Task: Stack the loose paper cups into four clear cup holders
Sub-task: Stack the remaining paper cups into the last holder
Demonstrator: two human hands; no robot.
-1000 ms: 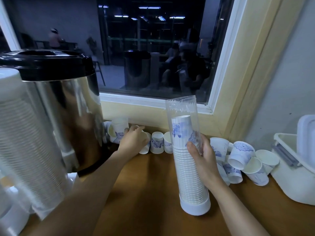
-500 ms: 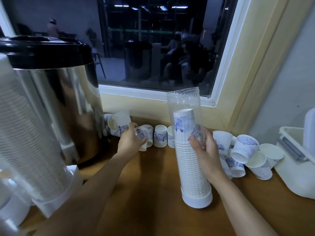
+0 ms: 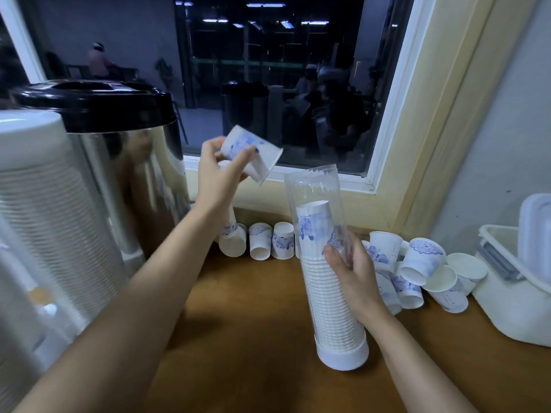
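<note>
Gripping the part-filled clear plastic tube cup holder (image 3: 316, 192) mid-height, the right hand (image 3: 354, 275) steadies it. Up-left of it, the left hand (image 3: 219, 177) has risen from the loose cups (image 3: 261, 241) beyond, pinching a tilted white blue-patterned paper cup (image 3: 253, 155), not yet over the holder's mouth; insertion looks next. Blurred ribbed tubes (image 3: 44, 234) left of that arm are cut off

We face dark window (image 3: 268, 70), ceiling lights (image 3: 256, 5) reflected; cream frame (image 3: 423, 129) around; grey wall (image 3: 507, 129) right; wooden counter (image 3: 253, 338) below; steel urn (image 3: 98, 174) left.
</note>
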